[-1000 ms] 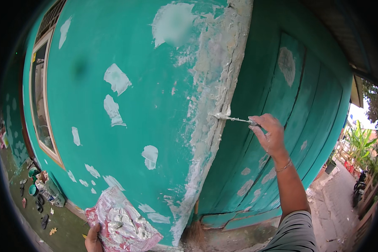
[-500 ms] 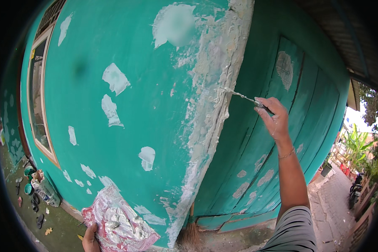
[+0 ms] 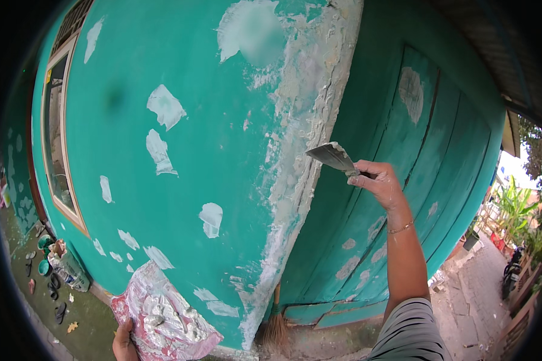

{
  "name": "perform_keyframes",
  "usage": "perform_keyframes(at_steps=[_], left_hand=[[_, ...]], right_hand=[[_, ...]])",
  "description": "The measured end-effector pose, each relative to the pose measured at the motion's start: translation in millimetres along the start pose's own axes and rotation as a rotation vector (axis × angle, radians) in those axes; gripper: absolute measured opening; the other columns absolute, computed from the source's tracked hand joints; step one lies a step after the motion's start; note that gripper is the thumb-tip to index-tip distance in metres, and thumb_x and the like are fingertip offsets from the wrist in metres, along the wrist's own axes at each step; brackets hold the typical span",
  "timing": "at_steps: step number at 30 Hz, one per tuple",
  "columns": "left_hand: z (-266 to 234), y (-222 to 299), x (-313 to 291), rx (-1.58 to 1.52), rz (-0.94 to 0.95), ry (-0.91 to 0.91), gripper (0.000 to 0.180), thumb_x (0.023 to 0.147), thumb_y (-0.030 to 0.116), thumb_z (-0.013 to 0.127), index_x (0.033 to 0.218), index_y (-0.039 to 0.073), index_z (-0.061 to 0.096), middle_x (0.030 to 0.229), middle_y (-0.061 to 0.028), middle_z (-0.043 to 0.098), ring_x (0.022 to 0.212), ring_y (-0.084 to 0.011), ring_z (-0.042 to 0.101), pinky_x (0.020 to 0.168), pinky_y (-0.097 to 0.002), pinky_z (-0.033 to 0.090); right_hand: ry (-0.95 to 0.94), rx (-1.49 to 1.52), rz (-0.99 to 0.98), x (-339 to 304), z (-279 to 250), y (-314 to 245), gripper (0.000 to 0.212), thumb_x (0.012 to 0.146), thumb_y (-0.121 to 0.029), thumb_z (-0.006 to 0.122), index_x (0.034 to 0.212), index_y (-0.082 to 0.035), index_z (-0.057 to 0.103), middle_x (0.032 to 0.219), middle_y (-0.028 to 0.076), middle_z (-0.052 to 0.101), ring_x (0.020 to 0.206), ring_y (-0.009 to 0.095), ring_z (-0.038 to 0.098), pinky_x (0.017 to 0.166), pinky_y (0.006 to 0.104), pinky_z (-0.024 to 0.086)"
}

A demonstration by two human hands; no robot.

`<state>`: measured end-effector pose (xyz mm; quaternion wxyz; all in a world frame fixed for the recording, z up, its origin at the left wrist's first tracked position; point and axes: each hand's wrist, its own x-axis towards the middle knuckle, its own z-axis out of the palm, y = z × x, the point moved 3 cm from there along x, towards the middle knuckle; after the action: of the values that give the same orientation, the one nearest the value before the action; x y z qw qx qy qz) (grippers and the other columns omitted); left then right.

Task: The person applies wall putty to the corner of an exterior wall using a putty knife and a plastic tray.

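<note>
R hand [image 3: 378,183]: thumb + fingers pinched on scraper [image 3: 333,157] right behind blade; handle mostly hidden. Scraper is at the wall corner, blade tilted, its far tip overlapping corner strip [image 3: 295,153] in view; contact can't be confirmed. A bit of paste is seen along blade's upper edge.

Handling, est.: light, prob thin metal, stiff overall w/ slight flex at the edge. Best held at the handle, close to blade root, thumb opp fingers. Pale smears on the hand, so some slip to be expected; sharp edge to be avoided.

L hand [image 3: 124,343]: closed on left rim of pink sheet [image 3: 196,349], thumb on top; fingers underneath not visible. Sheet is held low in front of green wall [image 3: 211,156], loaded w/ lumps of paste [image 3: 156,320]. Sheet material can't be told, maybe plastic; judged light, wt mostly from the load, slick where smeared. Best taken by a cleaner rim, supported from below, kept approx level. Paste looks thick, soft, sticky.

Further out: corner strip is roughly coated, pale patches [image 3: 167,107] dotted over wall. Broom [image 3: 276,330] stood at corner foot. Plank panel [image 3: 430,156] on R, window [image 3: 57,141] far L, sandals [image 3: 60,313] on ground below.
</note>
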<state>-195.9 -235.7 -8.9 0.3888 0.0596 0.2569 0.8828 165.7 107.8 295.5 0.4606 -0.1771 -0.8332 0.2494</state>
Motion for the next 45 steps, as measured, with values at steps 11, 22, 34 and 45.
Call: perform_keyframes(at_steps=[11, 22, 34, 45], left_hand=[[6, 2, -14, 0.035, 0.008, 0.042, 0.042, 0.093, 0.017, 0.055, 0.127, -0.007, 0.054, 0.116, -0.0229, 0.067, 0.098, -0.0341, 0.07, 0.088, -0.0499, 0.058], [6, 3, -17, 0.034, 0.021, 0.052, 0.042, 0.093, 0.017, 0.055, 0.127, -0.007, 0.055, 0.116, -0.0226, 0.067, 0.099, -0.034, 0.07, 0.088, -0.0483, 0.059], [17, -16, -5, 0.011, -0.069, -0.017, 0.042, 0.094, 0.016, 0.051, 0.128, -0.009, 0.052, 0.117, -0.0237, 0.066, 0.1, -0.0351, 0.069, 0.089, -0.0501, 0.058], [6, -18, -5, 0.003, -0.055, 0.039, 0.041, 0.094, 0.016, 0.053, 0.127, -0.008, 0.053, 0.118, -0.0221, 0.066, 0.1, -0.0338, 0.069, 0.088, -0.0484, 0.058]], right_hand=[[-0.213, 0.382, 0.138, 40, 7, 92, 0.024, 0.09, -0.018, 0.072, 0.102, 0.003, 0.07, 0.08, 0.007, 0.068, 0.067, 0.011, 0.058, 0.058, 0.0251, 0.043], [0.074, 0.108, 0.288, -10, -45, 71, 0.025, 0.09, -0.019, 0.072, 0.104, 0.002, 0.072, 0.07, 0.001, 0.065, 0.058, 0.007, 0.053, 0.052, 0.0217, 0.04], [-0.074, -0.627, -0.159, -73, 17, -29, 0.025, 0.082, -0.009, 0.073, 0.107, -0.007, 0.074, 0.079, 0.007, 0.061, 0.071, 0.018, 0.059, 0.063, 0.0315, 0.045], [-0.134, -0.586, -0.181, -33, 3, -4, 0.022, 0.082, -0.008, 0.073, 0.103, 0.0, 0.073, 0.078, 0.008, 0.06, 0.072, 0.019, 0.054, 0.067, 0.0302, 0.043]])
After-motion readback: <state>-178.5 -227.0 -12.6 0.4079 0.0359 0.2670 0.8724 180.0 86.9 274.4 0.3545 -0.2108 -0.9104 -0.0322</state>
